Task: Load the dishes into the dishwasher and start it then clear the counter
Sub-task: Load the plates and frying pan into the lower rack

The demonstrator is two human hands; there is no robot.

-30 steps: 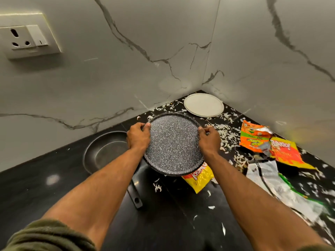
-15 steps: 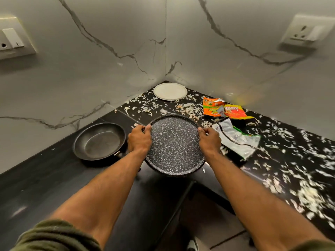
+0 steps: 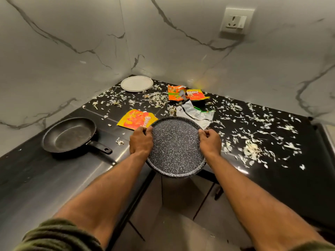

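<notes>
The person holds a speckled round pan (image 3: pixel 176 147) in the air above the inner corner of the black counter (image 3: pixel 272 178). The left hand (image 3: pixel 141 142) grips its left rim and the right hand (image 3: pixel 210 142) grips its right rim, fingers curled. A black frying pan (image 3: pixel 68 134) lies to the left, apart. Behind are a yellow wrapper (image 3: pixel 136 119), more wrappers (image 3: pixel 186 95), a white plate (image 3: pixel 136 83) in the corner, and white scraps (image 3: pixel 252 149) spread at the right.

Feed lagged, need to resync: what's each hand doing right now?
Left hand: grips the left rim of the speckled pan.
Right hand: grips the pan's right rim.
</notes>
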